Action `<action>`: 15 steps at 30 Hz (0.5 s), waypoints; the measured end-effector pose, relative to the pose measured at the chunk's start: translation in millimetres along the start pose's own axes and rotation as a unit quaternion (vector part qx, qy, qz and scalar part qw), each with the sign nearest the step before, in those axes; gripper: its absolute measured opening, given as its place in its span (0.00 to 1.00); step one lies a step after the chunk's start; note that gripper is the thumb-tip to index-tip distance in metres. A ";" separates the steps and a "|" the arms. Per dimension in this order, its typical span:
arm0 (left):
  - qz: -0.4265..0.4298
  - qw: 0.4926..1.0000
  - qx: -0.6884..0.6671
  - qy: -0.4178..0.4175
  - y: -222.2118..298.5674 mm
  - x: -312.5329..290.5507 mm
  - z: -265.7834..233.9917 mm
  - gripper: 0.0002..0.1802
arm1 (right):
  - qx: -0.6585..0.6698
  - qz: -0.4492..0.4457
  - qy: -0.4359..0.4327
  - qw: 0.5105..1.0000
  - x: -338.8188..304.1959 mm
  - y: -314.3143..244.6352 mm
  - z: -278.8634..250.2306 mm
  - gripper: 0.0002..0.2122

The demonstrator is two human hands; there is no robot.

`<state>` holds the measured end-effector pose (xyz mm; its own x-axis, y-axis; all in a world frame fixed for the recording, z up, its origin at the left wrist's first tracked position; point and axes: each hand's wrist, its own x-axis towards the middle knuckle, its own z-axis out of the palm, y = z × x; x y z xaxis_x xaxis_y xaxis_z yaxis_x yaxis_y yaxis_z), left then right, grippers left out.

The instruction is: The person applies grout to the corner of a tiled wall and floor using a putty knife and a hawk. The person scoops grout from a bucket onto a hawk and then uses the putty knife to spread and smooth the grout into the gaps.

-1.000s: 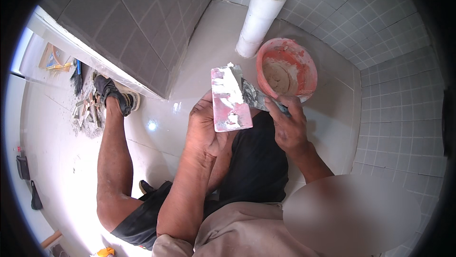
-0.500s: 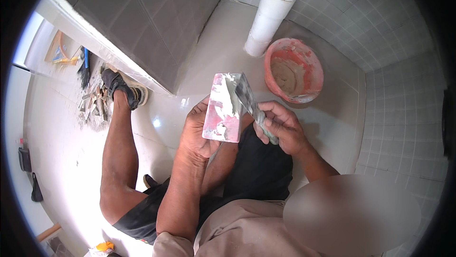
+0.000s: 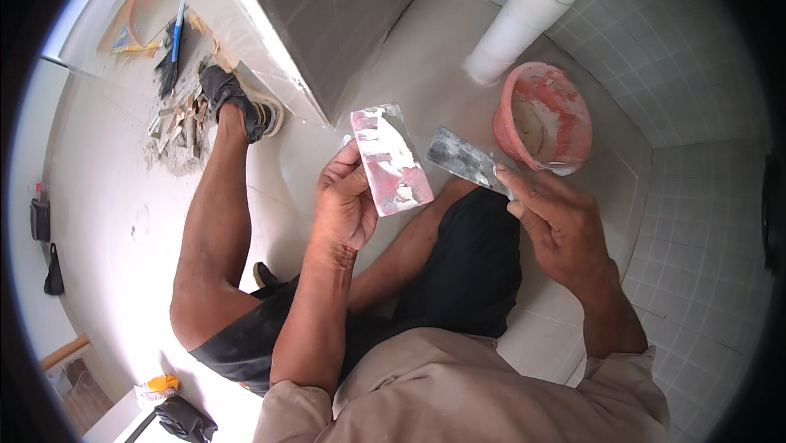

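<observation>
My left hand (image 3: 340,201) grips a pink rectangular board (image 3: 393,177) from its left side. White paste is smeared over much of the board's upper face, with a smaller patch near its lower end. To the right, my right hand (image 3: 565,230) is closed on a putty knife (image 3: 463,158), its handle mostly hidden in the fist. The grey, flat blade points left toward the board, with a gap between them. Beyond my right hand stands a pink-red bucket (image 3: 506,119), caked with dried paste and holding some beige paste (image 3: 528,130) inside.
A white pipe (image 3: 524,17) rises from the floor behind the bucket. Grey tiled walls (image 3: 696,222) close in the right and far sides. Near my left shoe (image 3: 237,103) lie broken rubble (image 3: 182,132) and a blue-handled brush (image 3: 173,50). A black bag (image 3: 187,418) sits at lower left.
My right hand has drawn the putty knife off the board and moved right, turning the blade flatter. The board has tilted in my left hand. The whole view has shifted somewhat.
</observation>
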<state>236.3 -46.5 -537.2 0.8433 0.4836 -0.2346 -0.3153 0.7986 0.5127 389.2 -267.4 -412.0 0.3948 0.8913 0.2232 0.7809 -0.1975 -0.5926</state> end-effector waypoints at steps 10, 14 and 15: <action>0.054 0.996 0.049 0.046 -2.7 -1.0 0.1 0.19 | -0.214 -0.007 -0.111 0.971 27.3 -32.6 8.0 0.17; 0.076 0.991 0.084 0.074 -4.9 -0.9 -10.9 0.17 | -0.301 -0.040 -0.178 0.936 40.4 -49.5 6.7 0.16; 0.081 0.989 0.089 0.088 -5.0 -0.6 -14.3 0.16 | -0.301 -0.042 -0.178 0.936 44.1 -50.8 3.4 0.16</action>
<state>231.2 -45.6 -551.4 0.6949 0.6669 -0.2691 -0.3450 0.6374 0.6889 365.3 -216.7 -374.7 0.2170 0.9723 -0.0866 0.9755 -0.2193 -0.0175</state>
